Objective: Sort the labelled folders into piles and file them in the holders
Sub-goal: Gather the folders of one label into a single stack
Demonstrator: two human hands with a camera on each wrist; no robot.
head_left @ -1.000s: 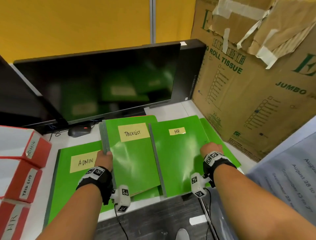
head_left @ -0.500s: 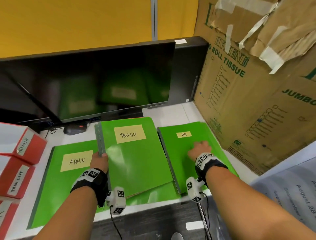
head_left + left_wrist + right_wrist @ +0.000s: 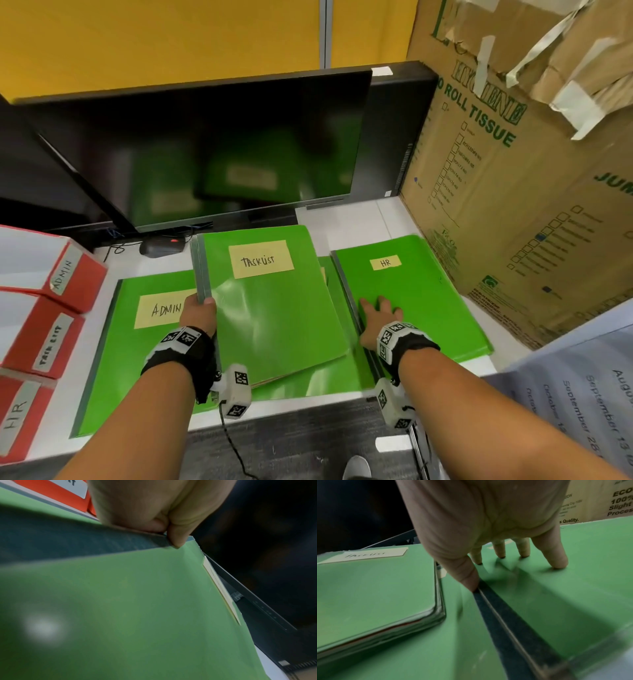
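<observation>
Folders lay in three green piles along the desk (image 3: 346, 233), and the nearest business was at its front edge; the left hand (image 3: 198, 313) pinched the grey spine of the TASKLIST pile (image 3: 270, 301), thumb on top and fingers curled beneath, so that the pile's left side stood tilted off the desk while its right side rested on a stray folder underneath; the right hand (image 3: 378, 317) lay on the HR pile (image 3: 421, 298) toward the right edge, fingers straight and spread, thumb against the dark spine, pressing rather than grasping; the ADMIN pile (image 3: 137, 349) sat flat at the left, partly under the raised one. The covers looked glossy and thin, so I judged they would be light, bendy and apt to slide over one another; the bound spine seemed the stiffest part and the sensible place to take hold, with a second hand under the loose edge. Further left, at the desk's left edge, stood the red holders (image 3: 51, 308) marked ADMIN, TASK LIST and HR; behind everything a dark monitor (image 3: 191, 154) and, at the far right, a cardboard box (image 3: 513, 188).
</observation>
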